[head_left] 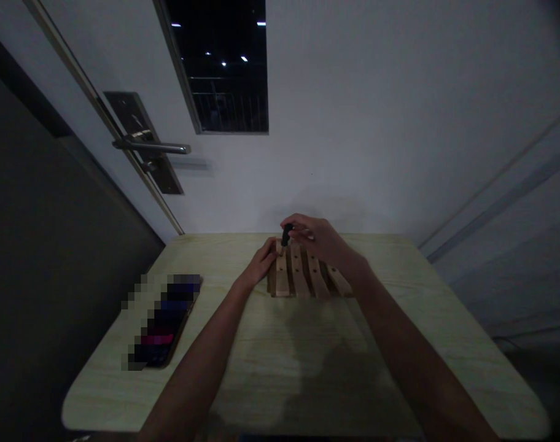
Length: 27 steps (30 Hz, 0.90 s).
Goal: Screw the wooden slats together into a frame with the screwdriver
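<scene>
A small slatted wooden piece (303, 276) with dotted holes lies on the pale table (280, 362) near its far edge. My right hand (319, 238) is closed around a black-handled screwdriver (286, 234), held upright with its tip on the leftmost slat. My left hand (260, 265) rests against the left side of the wooden piece, fingers curled on its edge.
A phone (167, 322) with a lit screen lies at the table's left. Behind the table is a white wall with a dark window (225, 67). A door with a metal lever handle (151, 147) stands at the left.
</scene>
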Each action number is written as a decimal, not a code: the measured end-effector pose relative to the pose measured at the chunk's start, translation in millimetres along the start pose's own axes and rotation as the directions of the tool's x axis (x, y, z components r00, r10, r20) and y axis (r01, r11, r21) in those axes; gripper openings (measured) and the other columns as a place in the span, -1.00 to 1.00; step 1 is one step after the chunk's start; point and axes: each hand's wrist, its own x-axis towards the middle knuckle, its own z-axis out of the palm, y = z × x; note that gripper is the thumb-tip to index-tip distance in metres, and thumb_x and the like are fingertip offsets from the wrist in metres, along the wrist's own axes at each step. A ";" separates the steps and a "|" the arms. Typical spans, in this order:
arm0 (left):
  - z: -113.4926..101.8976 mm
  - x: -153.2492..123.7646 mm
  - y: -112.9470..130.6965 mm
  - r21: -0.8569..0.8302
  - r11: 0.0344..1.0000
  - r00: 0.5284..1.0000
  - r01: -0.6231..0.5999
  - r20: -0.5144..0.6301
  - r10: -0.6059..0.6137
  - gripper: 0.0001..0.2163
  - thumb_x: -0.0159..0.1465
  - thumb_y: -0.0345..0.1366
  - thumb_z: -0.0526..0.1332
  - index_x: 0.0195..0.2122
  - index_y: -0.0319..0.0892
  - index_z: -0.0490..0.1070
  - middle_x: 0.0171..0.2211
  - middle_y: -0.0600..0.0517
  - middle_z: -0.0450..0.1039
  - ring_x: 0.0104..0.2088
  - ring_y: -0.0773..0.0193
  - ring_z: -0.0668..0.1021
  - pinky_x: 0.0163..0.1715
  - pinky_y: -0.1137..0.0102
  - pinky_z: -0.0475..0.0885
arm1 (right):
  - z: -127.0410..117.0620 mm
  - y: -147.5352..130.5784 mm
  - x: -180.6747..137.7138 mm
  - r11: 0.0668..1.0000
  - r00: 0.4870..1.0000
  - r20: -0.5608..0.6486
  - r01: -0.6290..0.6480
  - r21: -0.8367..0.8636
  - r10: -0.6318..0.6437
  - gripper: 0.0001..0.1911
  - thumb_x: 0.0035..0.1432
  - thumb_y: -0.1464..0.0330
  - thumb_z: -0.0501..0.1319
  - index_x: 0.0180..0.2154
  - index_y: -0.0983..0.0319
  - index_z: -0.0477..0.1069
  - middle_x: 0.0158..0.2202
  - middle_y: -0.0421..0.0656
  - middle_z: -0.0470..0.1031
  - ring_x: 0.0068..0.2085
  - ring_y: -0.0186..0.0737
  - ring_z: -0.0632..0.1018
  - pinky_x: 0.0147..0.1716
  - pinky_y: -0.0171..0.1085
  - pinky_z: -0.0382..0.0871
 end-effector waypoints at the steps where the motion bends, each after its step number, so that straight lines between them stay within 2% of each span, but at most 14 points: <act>1: 0.0 0.0 -1.3 0.007 1.000 1.000 0.000 -0.003 0.000 -0.67 0.25 -0.25 0.01 0.02 -0.22 0.24 -0.07 -0.05 0.38 -0.05 0.16 0.41 0.01 0.29 0.27 | -1.7 -0.9 -0.3 1.000 0.999 0.033 -0.012 0.025 0.011 -0.77 0.19 0.38 0.08 -0.12 0.22 0.38 -0.19 -0.14 0.49 -0.24 -0.32 0.51 -0.26 -0.33 0.39; 7: 0.5 -1.0 -7.7 0.069 0.998 0.999 -0.008 -0.044 0.011 -0.69 0.25 -0.23 0.01 -0.03 -0.21 0.29 -0.06 -0.07 0.40 -0.07 0.14 0.42 0.01 0.22 0.28 | -9.3 2.8 2.5 0.994 0.992 0.124 -0.017 0.109 0.004 -0.75 0.19 0.33 0.09 -0.09 0.17 0.39 -0.13 -0.14 0.46 -0.19 -0.34 0.49 -0.25 -0.33 0.40; 9: 0.5 -1.1 -8.3 0.056 0.998 1.000 -0.011 -0.022 0.012 -0.70 0.26 -0.23 0.00 -0.03 -0.20 0.29 -0.08 -0.07 0.42 -0.08 0.16 0.43 -0.01 0.25 0.29 | -10.2 6.8 5.3 0.993 0.989 0.150 -0.026 0.115 0.008 -0.73 0.19 0.32 0.09 -0.06 0.15 0.38 -0.11 -0.15 0.47 -0.18 -0.34 0.49 -0.25 -0.34 0.40; 15: 1.0 0.5 -5.1 0.081 0.997 0.998 -0.005 -0.060 0.009 -0.69 0.28 -0.24 -0.04 -0.01 -0.21 0.29 -0.06 -0.08 0.41 -0.05 0.15 0.43 -0.01 0.27 0.29 | -7.6 16.1 13.1 0.989 0.977 0.212 -0.033 0.144 0.002 -0.72 0.18 0.30 0.12 -0.06 0.16 0.40 -0.18 -0.16 0.50 -0.29 -0.37 0.51 -0.28 -0.34 0.39; 18: 2.0 1.3 -0.8 0.099 0.995 0.998 0.031 -0.059 -0.025 -0.71 0.31 -0.21 -0.06 -0.09 -0.20 0.34 -0.16 -0.04 0.45 -0.11 0.18 0.45 -0.07 0.30 0.32 | -3.5 16.1 13.0 0.982 0.986 0.169 -0.039 0.185 0.007 -0.72 0.19 0.32 0.10 -0.06 0.16 0.38 -0.14 -0.15 0.48 -0.28 -0.38 0.51 -0.31 -0.37 0.39; 23: 2.7 2.0 0.9 0.103 0.992 0.994 0.072 -0.089 -0.063 -0.73 0.30 -0.17 -0.02 -0.18 -0.21 0.36 -0.27 -0.02 0.45 -0.25 0.23 0.46 -0.21 0.36 0.36 | 0.6 13.3 12.1 0.984 0.985 0.171 -0.059 0.171 0.029 -0.72 0.18 0.34 0.10 -0.05 0.16 0.37 -0.11 -0.16 0.46 -0.29 -0.40 0.50 -0.35 -0.40 0.38; 27: 2.3 2.4 1.8 0.116 0.991 0.994 0.072 -0.096 -0.061 -0.74 0.29 -0.16 0.00 -0.22 -0.21 0.36 -0.33 0.01 0.44 -0.29 0.25 0.45 -0.26 0.38 0.36 | 0.0 13.3 13.3 0.992 0.990 0.137 -0.056 0.111 0.041 -0.76 0.15 0.30 0.14 -0.12 0.17 0.40 -0.19 -0.19 0.48 -0.37 -0.43 0.46 -0.39 -0.42 0.34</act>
